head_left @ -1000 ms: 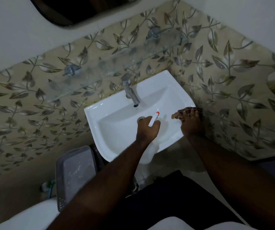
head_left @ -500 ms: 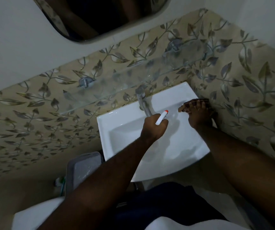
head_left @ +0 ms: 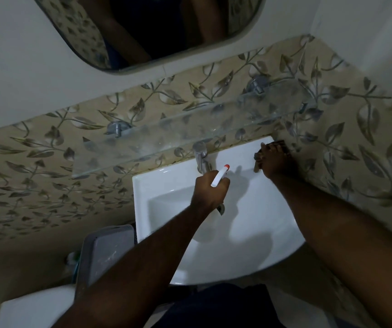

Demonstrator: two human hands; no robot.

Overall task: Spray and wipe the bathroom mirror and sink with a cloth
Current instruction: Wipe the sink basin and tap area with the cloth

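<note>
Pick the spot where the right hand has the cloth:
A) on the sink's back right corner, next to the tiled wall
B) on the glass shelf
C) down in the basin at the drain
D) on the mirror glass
A: the right hand holds the cloth on the back right corner of the sink, beside the tiled wall, below the shelf and the mirror.

glass shelf overhanging just above the tap, left hand gripping a spray bottle just in front of the tap, right hand holding a cloth in the corner right of the tap (tight against the tiled wall), open sink basin left of the tap
</note>
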